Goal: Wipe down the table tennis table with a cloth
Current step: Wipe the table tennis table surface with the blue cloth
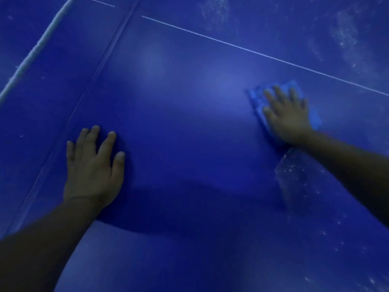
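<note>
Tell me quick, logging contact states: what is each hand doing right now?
Left hand: open, flat on the blue table, holding nothing.
Right hand: open, fingers spread, pressing the blue cloth onto the table.

We can't make out any text, brand, label or number anywhere on the blue table (189,133). The only marking on it is a thin white line (252,52) across its far side, and that's no writing.
</note>
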Demonstrator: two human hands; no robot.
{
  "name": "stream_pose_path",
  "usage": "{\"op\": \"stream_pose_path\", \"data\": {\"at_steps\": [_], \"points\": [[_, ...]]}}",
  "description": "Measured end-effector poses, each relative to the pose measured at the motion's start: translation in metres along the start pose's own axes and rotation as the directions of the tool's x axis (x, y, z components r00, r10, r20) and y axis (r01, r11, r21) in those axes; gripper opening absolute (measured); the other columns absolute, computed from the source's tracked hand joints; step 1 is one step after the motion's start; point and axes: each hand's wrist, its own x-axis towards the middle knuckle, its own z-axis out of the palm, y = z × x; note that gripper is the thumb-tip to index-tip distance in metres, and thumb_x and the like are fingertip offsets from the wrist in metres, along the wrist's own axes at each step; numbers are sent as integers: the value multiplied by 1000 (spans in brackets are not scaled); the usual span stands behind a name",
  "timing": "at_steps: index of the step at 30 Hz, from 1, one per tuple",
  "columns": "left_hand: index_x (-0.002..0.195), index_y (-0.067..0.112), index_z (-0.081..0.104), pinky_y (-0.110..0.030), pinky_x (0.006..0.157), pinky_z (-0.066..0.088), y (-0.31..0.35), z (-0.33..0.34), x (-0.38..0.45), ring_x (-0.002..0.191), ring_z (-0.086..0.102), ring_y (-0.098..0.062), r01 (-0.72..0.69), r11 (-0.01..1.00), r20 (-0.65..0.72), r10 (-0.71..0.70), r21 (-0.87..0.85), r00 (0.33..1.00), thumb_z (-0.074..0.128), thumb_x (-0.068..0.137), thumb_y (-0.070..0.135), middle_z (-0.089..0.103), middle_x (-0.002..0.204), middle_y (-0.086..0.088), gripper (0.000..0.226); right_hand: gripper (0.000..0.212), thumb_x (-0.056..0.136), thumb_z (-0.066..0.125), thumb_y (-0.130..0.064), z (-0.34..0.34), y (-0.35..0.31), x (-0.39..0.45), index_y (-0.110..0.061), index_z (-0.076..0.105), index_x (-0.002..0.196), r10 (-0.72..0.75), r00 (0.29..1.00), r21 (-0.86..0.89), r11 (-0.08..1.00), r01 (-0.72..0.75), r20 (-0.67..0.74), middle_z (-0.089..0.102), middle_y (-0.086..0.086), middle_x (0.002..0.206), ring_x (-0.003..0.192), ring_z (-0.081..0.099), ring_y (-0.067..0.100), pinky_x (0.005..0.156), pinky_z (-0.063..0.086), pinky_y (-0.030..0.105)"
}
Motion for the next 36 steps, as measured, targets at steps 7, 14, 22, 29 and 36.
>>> {"op": "stream_pose_path", "data": {"at_steps": [7, 14, 22, 29, 36], "points": [[152, 13, 36, -46, 121, -6, -5, -6, 0, 152, 5, -27, 22, 999, 68, -19, -39, 997, 19, 89, 62, 19, 163, -14, 81, 55, 102, 24, -51, 27, -77, -139, -30, 33, 153, -526, 850, -21, 850, 526, -26, 32, 8, 160, 145, 23, 49, 108, 19, 74], [147, 1, 42, -52, 120, 3, 15, -14, -64, 149, 17, -39, -97, 988, -34, 93, -116, 995, 32, 95, 46, 27, 158, -23, 69, 60, 101, 20, -51, 4, 5, -75, -27, 29, 155, -275, 960, -80, 957, 278, 50, 24, 8, 163, 149, 18, 43, 113, 18, 64], [153, 14, 34, -55, 122, 4, 81, 9, -174, 153, 11, -30, -385, 922, 114, 387, -36, 915, 33, 99, 42, 23, 163, -10, 60, 53, 102, 42, -42, 24, -50, -182, -28, 33, 153, -393, 918, 17, 919, 394, -59, 30, 8, 161, 146, 22, 49, 111, 15, 73], [154, 17, 31, -54, 121, 5, 83, 20, -187, 153, 10, -30, -389, 919, 226, 366, 64, 903, 24, 102, 44, 21, 163, -11, 59, 60, 98, 22, -52, 15, 32, -136, -33, 23, 155, -148, 989, 0, 989, 148, 25, 22, 2, 164, 150, 14, 40, 116, 11, 66], [152, 16, 37, -56, 121, 9, 89, 15, -187, 152, 13, -31, -356, 933, 257, 334, 43, 907, 27, 100, 41, 24, 162, -14, 58, 60, 100, 21, -50, 19, 20, -188, -28, 27, 156, -22, 999, 25, 999, 21, 34, 18, 5, 165, 149, 13, 45, 112, 13, 72]]}}
